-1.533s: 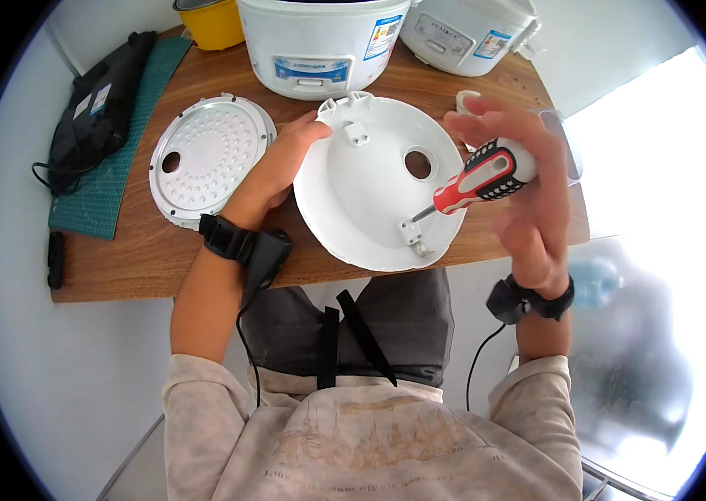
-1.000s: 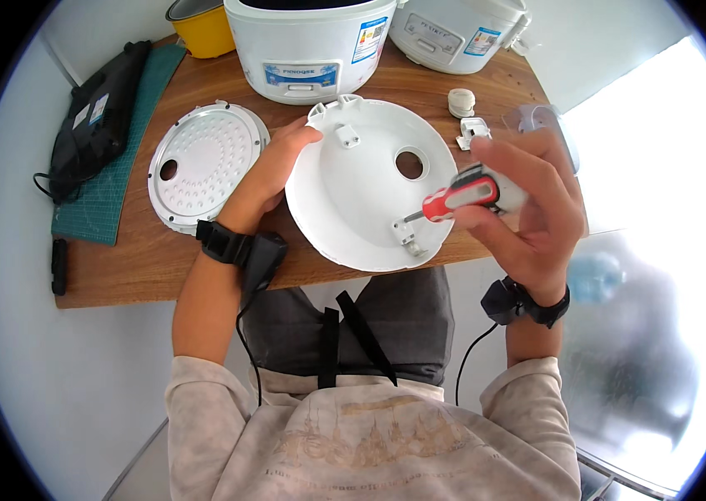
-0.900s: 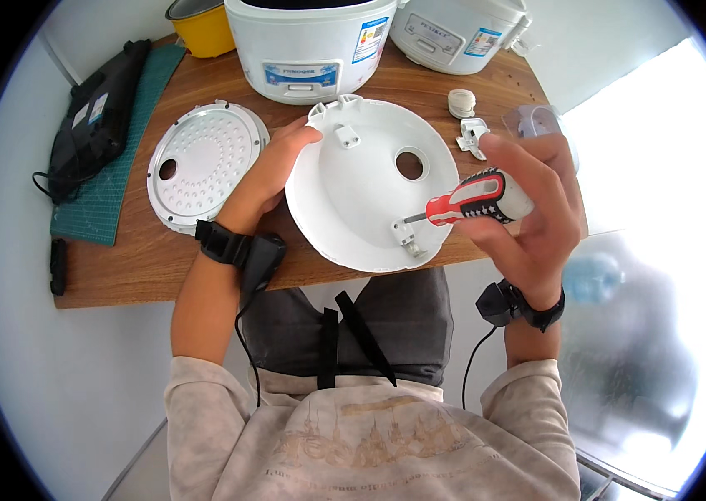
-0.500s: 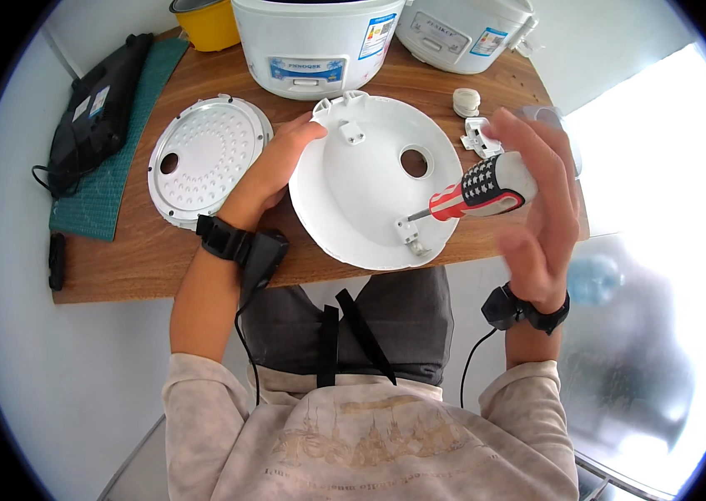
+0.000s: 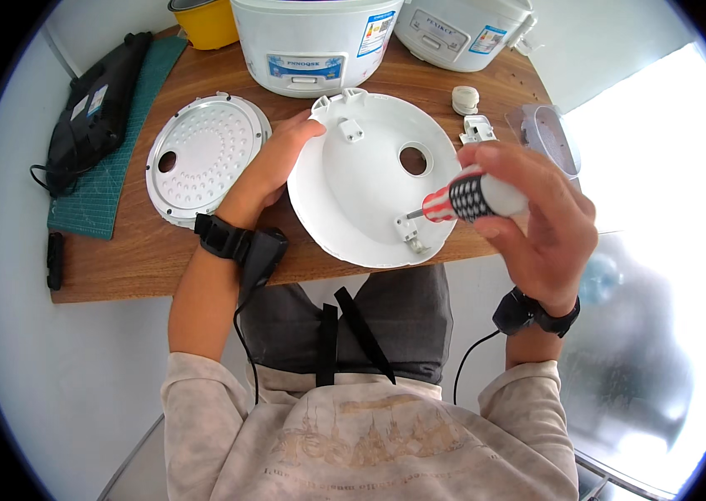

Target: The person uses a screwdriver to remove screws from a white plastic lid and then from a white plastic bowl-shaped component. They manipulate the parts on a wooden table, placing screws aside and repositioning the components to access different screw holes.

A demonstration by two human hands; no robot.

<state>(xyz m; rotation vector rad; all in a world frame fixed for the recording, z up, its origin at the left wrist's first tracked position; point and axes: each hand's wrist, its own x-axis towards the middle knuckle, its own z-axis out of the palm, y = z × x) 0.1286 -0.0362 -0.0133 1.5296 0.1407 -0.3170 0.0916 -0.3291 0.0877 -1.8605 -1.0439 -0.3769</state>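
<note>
A round white plastic lid shell (image 5: 353, 196) lies inside-up at the table's front edge, with a round hole on its right side. My left hand (image 5: 286, 150) grips its upper left rim, thumb on the inner side and the other fingers hidden. In my right hand (image 5: 541, 204) is a screwdriver (image 5: 468, 198) with a red, white and black star-patterned handle. Thumb and fingers close round the handle's thick end. The screwdriver tilts down to the left, its tip at a small white hinge bracket (image 5: 405, 229) near the shell's lower right rim.
A dimpled metal inner lid (image 5: 211, 154) lies left of the shell. Rice cookers (image 5: 303, 50) (image 5: 461, 33) and a yellow pot (image 5: 207, 25) stand behind. A white coil (image 5: 466, 99), a small white part (image 5: 477, 129) and a clear plastic piece (image 5: 552, 138) lie right. A black device (image 5: 94, 117) rests on a green mat (image 5: 90, 213).
The fingers of my right hand, spread apart around the handle before, have closed on it. The handle has turned about its axis. My left hand and the shell are nearly unmoved.
</note>
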